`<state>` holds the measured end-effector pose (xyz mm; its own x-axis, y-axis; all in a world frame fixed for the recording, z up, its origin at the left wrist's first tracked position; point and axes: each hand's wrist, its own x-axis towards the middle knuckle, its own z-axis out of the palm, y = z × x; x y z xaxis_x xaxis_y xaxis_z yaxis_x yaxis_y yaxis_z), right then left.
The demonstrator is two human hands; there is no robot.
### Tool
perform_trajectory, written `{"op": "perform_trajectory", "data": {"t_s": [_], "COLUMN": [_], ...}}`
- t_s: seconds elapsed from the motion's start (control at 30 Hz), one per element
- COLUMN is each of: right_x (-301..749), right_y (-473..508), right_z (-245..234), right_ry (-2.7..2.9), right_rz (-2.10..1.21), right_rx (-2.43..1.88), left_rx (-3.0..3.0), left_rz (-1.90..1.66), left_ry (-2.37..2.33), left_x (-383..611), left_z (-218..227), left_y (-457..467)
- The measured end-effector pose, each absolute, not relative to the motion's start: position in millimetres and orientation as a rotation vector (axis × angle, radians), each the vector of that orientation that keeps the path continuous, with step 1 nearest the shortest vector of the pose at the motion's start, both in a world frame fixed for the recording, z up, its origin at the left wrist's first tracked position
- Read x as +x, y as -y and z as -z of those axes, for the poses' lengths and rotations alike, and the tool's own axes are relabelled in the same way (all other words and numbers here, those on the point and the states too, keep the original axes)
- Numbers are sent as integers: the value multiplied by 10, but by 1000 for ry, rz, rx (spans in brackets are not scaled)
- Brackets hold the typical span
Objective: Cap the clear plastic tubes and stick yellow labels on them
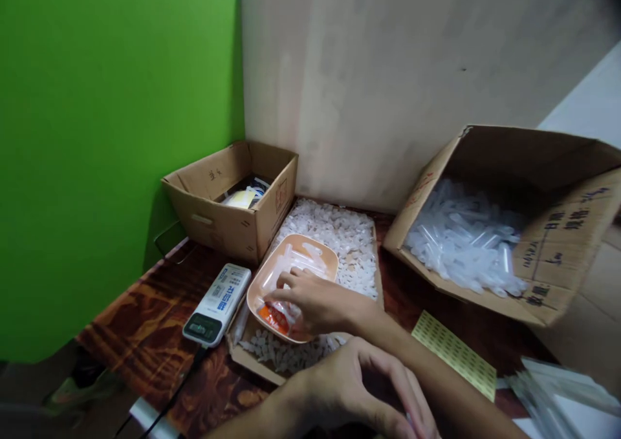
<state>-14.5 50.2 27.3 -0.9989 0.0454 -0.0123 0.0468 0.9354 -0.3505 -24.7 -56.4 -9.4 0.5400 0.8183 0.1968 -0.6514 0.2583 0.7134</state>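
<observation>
My right hand (305, 299) reaches over my left arm into a peach-coloured plastic tray (331, 256). Its fingers are bent and a little apart, beside clear plastic tubes (310, 256) and a clear wrapper with an orange label (273, 318). I see nothing held in it. Nearer to me, my left hand (359, 387) is curled, thumb and fingers brought together at the bottom edge. A tiny pale bit shows at its fingertips, too small to name. The tray rests on a shallow cardboard box (257, 366) full of small whitish plastic pieces (356, 245).
A white electronic device (217, 303) with a cable lies left of the tray. Behind it stands an open carton (228, 229). On the right, a tilted carton (543, 310) holds many translucent tubes (466, 245). A yellow sticker sheet (453, 353) and clear plastic bags (557, 394) lie nearer.
</observation>
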Motion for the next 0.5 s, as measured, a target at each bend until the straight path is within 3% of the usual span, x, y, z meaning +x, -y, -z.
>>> {"op": "perform_trajectory", "data": {"t_s": [0.13, 0.37, 0.5], "right_x": [-46, 178, 436], "right_y": [-556, -641, -603], "right_z": [-196, -168, -281], "right_ry": [-3177, -2601, -2629], "right_rz": [1031, 2613, 2658], "right_rx": [266, 431, 600], "left_rx": [798, 800, 730], "left_rz": [-1055, -997, -999], "left_ry": [-192, -242, -165], "left_x": [-256, -224, -136], "left_z": [75, 26, 93], "left_y": [532, 606, 585]}}
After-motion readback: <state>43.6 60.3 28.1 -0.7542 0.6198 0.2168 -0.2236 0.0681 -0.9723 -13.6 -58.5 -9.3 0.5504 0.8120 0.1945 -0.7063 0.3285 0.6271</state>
